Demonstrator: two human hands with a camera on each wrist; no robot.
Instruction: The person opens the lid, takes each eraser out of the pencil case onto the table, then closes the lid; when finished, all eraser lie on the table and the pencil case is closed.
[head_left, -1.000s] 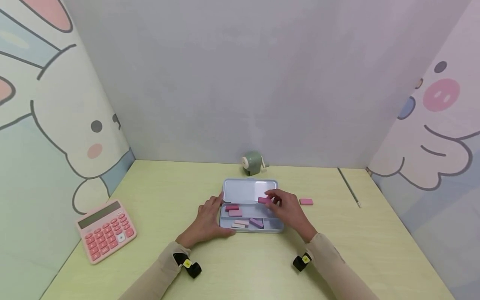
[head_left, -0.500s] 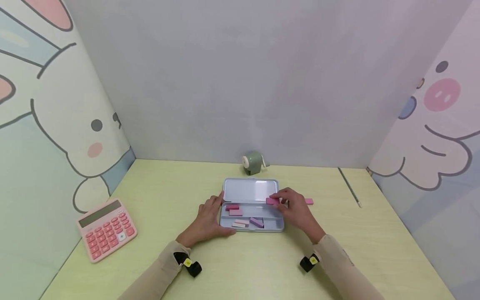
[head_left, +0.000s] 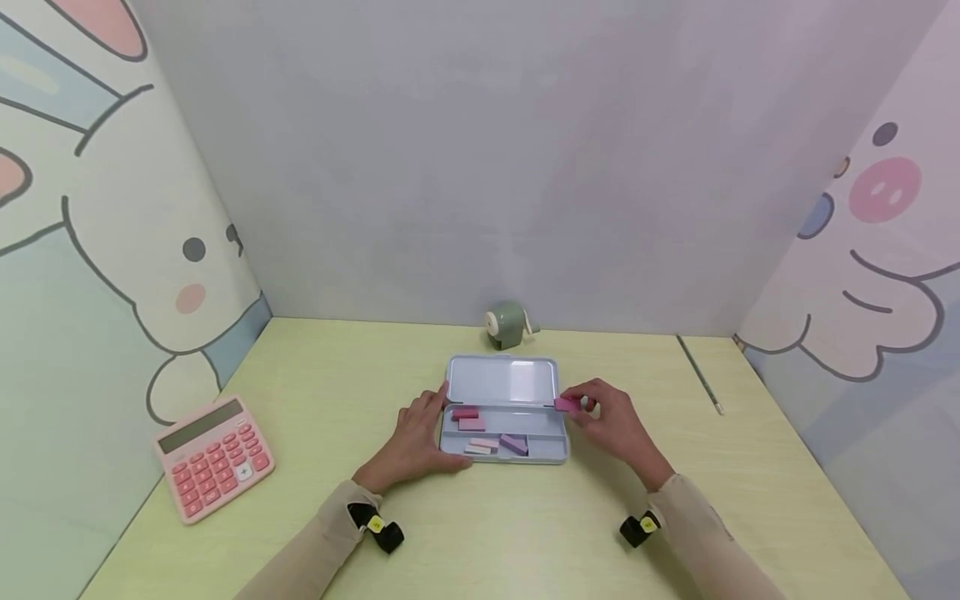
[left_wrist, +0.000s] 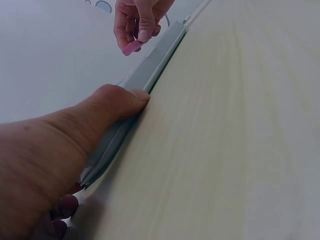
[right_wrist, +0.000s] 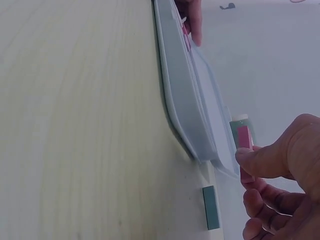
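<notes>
An open pale blue pencil case (head_left: 495, 381) lies on the table, its lid folded back. My left hand (head_left: 408, 437) grips its left end, thumb (left_wrist: 132, 97) along the front edge and fingers around the side. Between the thumb and fingers of my right hand (head_left: 615, 421) is a pink eraser (head_left: 566, 405), pinched above the case's right edge near the lid hinge. In the case's back compartment sit a magenta block (head_left: 465, 413) and a pink block (head_left: 472, 425). Pale blocks (head_left: 481, 447) and a purple one (head_left: 513, 445) lie in the front compartment.
Behind the case stands a green crank pencil sharpener (head_left: 506, 325). A pencil (head_left: 700, 375) lies far right, a pink calculator (head_left: 214, 460) at left. In the right wrist view a small teal-looking block (right_wrist: 211, 207) rests on the table beyond the case's right end.
My right hand has moved right with the pink eraser, from over the case to its right edge, and now hides the pink block on the table. The left hand stays put.
</notes>
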